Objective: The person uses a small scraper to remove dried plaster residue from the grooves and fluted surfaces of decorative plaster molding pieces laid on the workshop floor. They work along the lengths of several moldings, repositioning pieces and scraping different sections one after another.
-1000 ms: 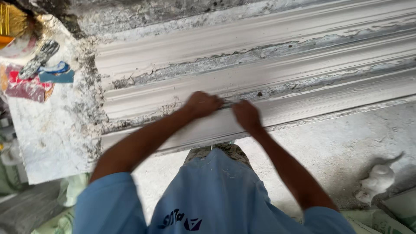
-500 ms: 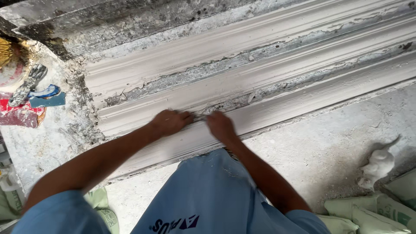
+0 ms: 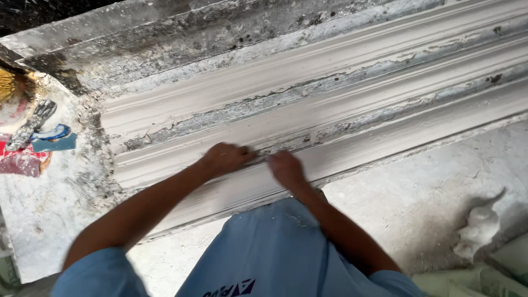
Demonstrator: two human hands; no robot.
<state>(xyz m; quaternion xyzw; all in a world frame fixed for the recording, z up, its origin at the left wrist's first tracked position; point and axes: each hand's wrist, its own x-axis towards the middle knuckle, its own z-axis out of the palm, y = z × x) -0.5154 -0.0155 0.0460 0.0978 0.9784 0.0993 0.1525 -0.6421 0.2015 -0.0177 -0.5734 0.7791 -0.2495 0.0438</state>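
Plaster cornice moulding (image 3: 341, 104), long and ribbed with wet grey-white ridges, lies across the plaster-caked table (image 3: 49, 220) and runs from the left end up to the right edge of the view. Both hands press on its near ridge, close together but not touching: the left hand (image 3: 224, 159) is curled with knuckles up, the right hand (image 3: 286, 168) just beside it with fingers bent onto the surface. Whether either grips a tool I cannot tell. A dirty brush (image 3: 32, 124) and red and blue scraps (image 3: 38, 148) lie at the table's left edge, well apart from the hands. A white plaster lump (image 3: 478, 228) sits on the floor at lower right.
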